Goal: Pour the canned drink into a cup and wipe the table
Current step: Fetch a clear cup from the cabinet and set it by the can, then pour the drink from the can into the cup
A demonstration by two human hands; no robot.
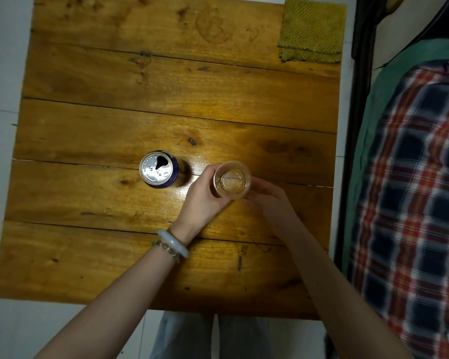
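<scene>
- The left hand (205, 199) grasps the clear cup (232, 180) from its left side, fingers wrapped against the wall.
- The right hand (267, 198) reaches the cup's right side and its fingertips meet the wall. It is blurred, so I cannot tell whether it grips or only touches.
- The cup stands upright, mouth up, near the middle of the table (114, 99) (whether it holds liquid cannot be told through the amber tint).
- The can (158, 169) stands upright just left of the left hand, apart from the cup, its tab hole open.
- Two bracelets (173, 244) sit on the left wrist.
- A yellow-green cloth (311, 29) lies flat at the table's far right corner, well apart from the hands.
- Plaid fabric (412, 203) lies beyond the table's right edge.
</scene>
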